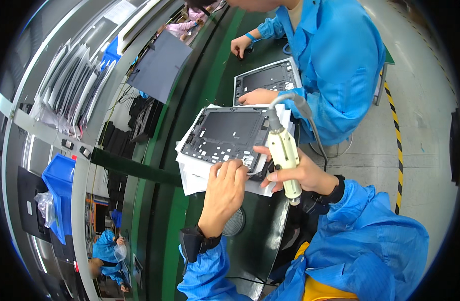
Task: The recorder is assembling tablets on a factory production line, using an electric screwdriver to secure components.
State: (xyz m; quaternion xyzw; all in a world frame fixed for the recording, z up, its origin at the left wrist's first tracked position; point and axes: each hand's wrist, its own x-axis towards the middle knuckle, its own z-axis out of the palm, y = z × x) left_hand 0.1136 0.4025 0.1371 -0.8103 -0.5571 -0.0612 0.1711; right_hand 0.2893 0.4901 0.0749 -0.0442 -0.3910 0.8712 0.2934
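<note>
A dark grey tablet-like housing (229, 131) with several small white patches lies on white sheets (192, 183) before me. My left hand (224, 188) is closed at its near edge, fingers bent down; whatever they pinch is too small to make out. My right hand (310, 173) is wrapped around a cream electric screwdriver (284, 150), beside the housing's right near corner. The screwdriver's cabled end points up and away, its other end down toward me. My right index finger and thumb reach toward the housing's corner.
A co-worker in a blue smock (335, 65) sits ahead, one hand on a similar housing (267, 78). The screwdriver's grey cable (315, 130) loops to the right. A green post (134, 165) juts in from the left. A round mesh disc (235, 223) lies on the dark bench.
</note>
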